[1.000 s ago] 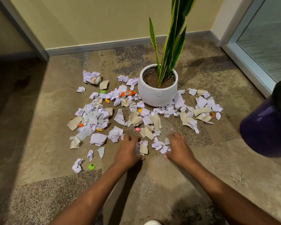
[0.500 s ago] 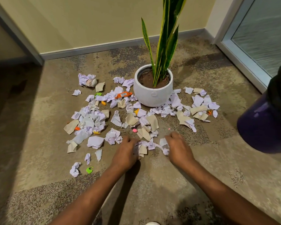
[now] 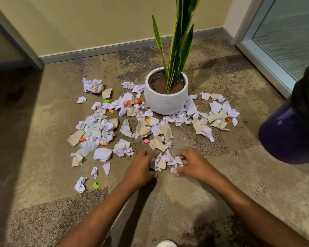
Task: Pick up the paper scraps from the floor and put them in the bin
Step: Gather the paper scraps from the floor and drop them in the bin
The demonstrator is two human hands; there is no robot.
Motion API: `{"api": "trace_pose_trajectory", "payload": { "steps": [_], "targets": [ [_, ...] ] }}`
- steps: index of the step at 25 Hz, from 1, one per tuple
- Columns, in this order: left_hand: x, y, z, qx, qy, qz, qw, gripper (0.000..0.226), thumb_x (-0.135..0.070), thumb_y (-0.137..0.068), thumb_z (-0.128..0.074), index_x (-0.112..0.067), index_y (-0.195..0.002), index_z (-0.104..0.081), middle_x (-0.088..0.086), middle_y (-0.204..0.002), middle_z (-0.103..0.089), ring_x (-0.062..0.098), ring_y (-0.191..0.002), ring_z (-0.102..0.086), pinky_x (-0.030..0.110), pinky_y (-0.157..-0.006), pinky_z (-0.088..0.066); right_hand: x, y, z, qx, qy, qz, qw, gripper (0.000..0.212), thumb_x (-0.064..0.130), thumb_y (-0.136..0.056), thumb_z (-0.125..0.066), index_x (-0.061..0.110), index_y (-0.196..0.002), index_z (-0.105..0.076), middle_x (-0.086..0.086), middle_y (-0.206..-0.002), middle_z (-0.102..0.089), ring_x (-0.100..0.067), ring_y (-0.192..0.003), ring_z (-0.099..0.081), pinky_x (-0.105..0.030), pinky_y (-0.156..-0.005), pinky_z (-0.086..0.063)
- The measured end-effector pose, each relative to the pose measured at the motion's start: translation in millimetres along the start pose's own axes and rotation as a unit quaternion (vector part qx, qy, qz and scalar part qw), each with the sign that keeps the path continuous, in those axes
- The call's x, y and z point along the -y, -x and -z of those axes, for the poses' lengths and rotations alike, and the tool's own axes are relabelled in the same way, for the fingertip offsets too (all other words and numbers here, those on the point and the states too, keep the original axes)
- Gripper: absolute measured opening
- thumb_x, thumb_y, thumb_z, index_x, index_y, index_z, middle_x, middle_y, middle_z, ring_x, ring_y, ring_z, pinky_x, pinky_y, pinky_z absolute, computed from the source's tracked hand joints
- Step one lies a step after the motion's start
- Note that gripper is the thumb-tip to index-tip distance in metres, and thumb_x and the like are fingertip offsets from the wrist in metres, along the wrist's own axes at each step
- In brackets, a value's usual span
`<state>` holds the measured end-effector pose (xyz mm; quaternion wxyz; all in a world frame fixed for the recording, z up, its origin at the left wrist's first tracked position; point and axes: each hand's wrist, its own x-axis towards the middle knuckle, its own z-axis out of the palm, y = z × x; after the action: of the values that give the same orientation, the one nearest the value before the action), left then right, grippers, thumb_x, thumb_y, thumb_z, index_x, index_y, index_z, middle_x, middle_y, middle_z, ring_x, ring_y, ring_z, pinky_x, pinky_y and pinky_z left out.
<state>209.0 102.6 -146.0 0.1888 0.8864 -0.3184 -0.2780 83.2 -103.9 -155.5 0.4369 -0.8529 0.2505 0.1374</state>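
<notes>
Several torn white, tan and coloured paper scraps [image 3: 96, 129] lie scattered on the carpet around a plant pot. A small bunch of scraps [image 3: 163, 162] sits between my two hands at the near edge of the mess. My left hand [image 3: 141, 169] curls its fingers round the left side of that bunch. My right hand [image 3: 193, 164] has its fingers curled on scraps at the right side, with a pinkish bit under its thumb. The purple bin [image 3: 291, 125] with a black liner stands at the right edge, partly cut off.
A white pot [image 3: 165, 101] with a tall green plant stands in the middle of the scraps. A wall with a grey skirting [image 3: 100, 50] runs behind, and a glass door frame [image 3: 262, 56] at the right. A white shoe tip [image 3: 166, 244] shows at the bottom.
Both hands have drawn closer together, raking the nearest scraps into one bunch, and their fingers have curled in on it. The view has shifted slightly.
</notes>
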Motion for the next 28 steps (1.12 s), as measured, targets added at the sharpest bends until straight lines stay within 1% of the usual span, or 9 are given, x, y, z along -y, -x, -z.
{"api": "trace_pose_trajectory", "payload": {
  "steps": [2,3,8,12,15,18,19,22,28],
  "targets": [
    [-1.3,-1.7,-2.4,0.008,0.001,0.007,1.000,0.089,-0.028,-0.080,-0.091,-0.030,-0.157,-0.045,-0.001,-0.135,-0.047,0.019,-0.122,-0.050,0.038,-0.105,-0.052,-3.8,5.5,-6.7,0.038,0.088,-0.019,0.995,0.120,0.037,-0.059,-0.103,0.034,-0.158,-0.036,0.012,-0.146,-0.038,-0.011,-0.130,-0.045,-0.042,-0.108,-0.051],
    [-3.5,-2.7,-4.0,0.008,0.003,0.004,1.000,0.089,-0.027,-0.081,-0.091,-0.029,-0.157,-0.045,0.000,-0.136,-0.047,0.019,-0.123,-0.051,0.037,-0.106,-0.052,-1.0,5.7,-13.5,0.026,0.134,-0.006,0.991,0.125,0.036,-0.058,-0.104,0.031,-0.159,-0.031,0.009,-0.146,-0.035,-0.013,-0.131,-0.042,-0.042,-0.107,-0.051],
    [-17.5,-8.6,-11.8,-0.019,0.023,-0.006,1.000,0.078,-0.015,-0.081,-0.089,-0.024,-0.151,-0.056,-0.002,-0.123,-0.048,0.015,-0.111,-0.047,0.027,-0.089,-0.041,16.1,-13.2,-35.1,-0.057,0.094,0.031,0.993,0.093,0.023,-0.068,-0.101,0.023,-0.147,-0.053,0.002,-0.131,-0.046,-0.018,-0.118,-0.057,-0.042,-0.098,-0.057],
    [-23.7,-8.4,-8.8,-0.038,0.101,0.002,0.994,0.056,-0.009,-0.078,-0.087,-0.022,-0.130,-0.071,0.001,-0.114,-0.058,0.017,-0.104,-0.052,0.033,-0.080,-0.042,21.1,-19.4,-41.1,-0.089,0.023,0.033,0.995,0.055,0.012,-0.073,-0.091,0.029,-0.120,-0.069,0.006,-0.112,-0.058,-0.021,-0.097,-0.066,-0.045,-0.084,-0.061],
    [-26.3,-6.9,-5.6,-0.033,0.151,0.007,0.988,0.032,-0.007,-0.075,-0.086,-0.017,-0.103,-0.076,0.004,-0.096,-0.072,0.024,-0.092,-0.067,0.045,-0.078,-0.056,19.9,-15.0,-36.9,-0.070,-0.097,-0.030,0.992,0.051,0.021,-0.066,-0.090,0.038,-0.110,-0.070,0.010,-0.102,-0.074,-0.019,-0.094,-0.074,-0.048,-0.083,-0.066],
    [-32.9,-3.7,-4.5,-0.006,0.236,0.031,0.971,0.036,-0.008,-0.077,-0.085,-0.025,-0.107,-0.077,-0.006,-0.093,-0.078,0.007,-0.087,-0.072,0.024,-0.072,-0.058,17.5,-2.9,-27.7,-0.068,-0.216,-0.058,0.972,0.055,0.022,-0.060,-0.090,0.042,-0.108,-0.072,0.004,-0.105,-0.079,-0.026,-0.101,-0.077,-0.057,-0.087,-0.065],
    [-38.6,-3.0,-2.4,0.019,0.289,0.045,0.956,0.044,-0.005,-0.079,-0.085,-0.028,-0.115,-0.077,-0.010,-0.098,-0.080,0.005,-0.094,-0.073,0.019,-0.079,-0.059,18.2,2.3,-21.3,-0.074,-0.248,-0.061,0.964,0.053,0.017,-0.063,-0.090,0.041,-0.107,-0.074,0.001,-0.105,-0.080,-0.028,-0.101,-0.078,-0.060,-0.087,-0.065],
    [-65.1,-9.6,9.6,0.067,0.343,0.066,0.934,0.057,0.000,-0.081,-0.084,-0.028,-0.129,-0.073,-0.006,-0.112,-0.080,0.017,-0.112,-0.073,0.043,-0.105,-0.058,21.4,17.7,9.6,-0.087,-0.303,-0.065,0.947,0.051,-0.001,-0.074,-0.089,0.037,-0.106,-0.077,0.001,-0.104,-0.082,-0.028,-0.099,-0.080,-0.058,-0.088,-0.066],
    [-164.7,-34.7,58.3,0.116,0.349,-0.036,0.929,0.056,0.010,-0.081,-0.082,-0.019,-0.128,-0.074,0.008,-0.120,-0.078,0.026,-0.119,-0.071,0.055,-0.105,-0.057,37.9,57.3,108.3,-0.189,-0.369,-0.023,0.910,0.054,-0.019,-0.073,-0.085,0.019,-0.111,-0.075,-0.004,-0.106,-0.083,-0.025,-0.106,-0.078,-0.043,-0.091,-0.065]
  ]
}}
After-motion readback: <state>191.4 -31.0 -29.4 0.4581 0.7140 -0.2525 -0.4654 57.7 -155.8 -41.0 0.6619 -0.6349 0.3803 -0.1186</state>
